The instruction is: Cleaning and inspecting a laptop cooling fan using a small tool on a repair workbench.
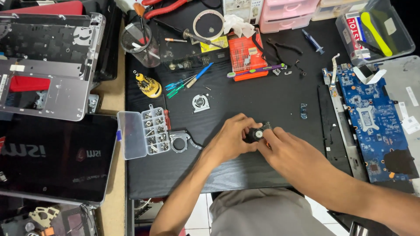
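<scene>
Black desk (245, 91), near-centre: left hand (232, 139) and right hand (286, 150) both grasp a small black fan part (255, 134), pinched between them just above the surface. It sits level between the fingertips, equally close to each; long axis probably left-right, mostly hidden. Screw organiser box (151, 133) lies left.

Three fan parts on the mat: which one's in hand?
The small black round fan, gripped between the left hand and right hand. The pale fan and the grey ring housing lie untouched further left.
</scene>
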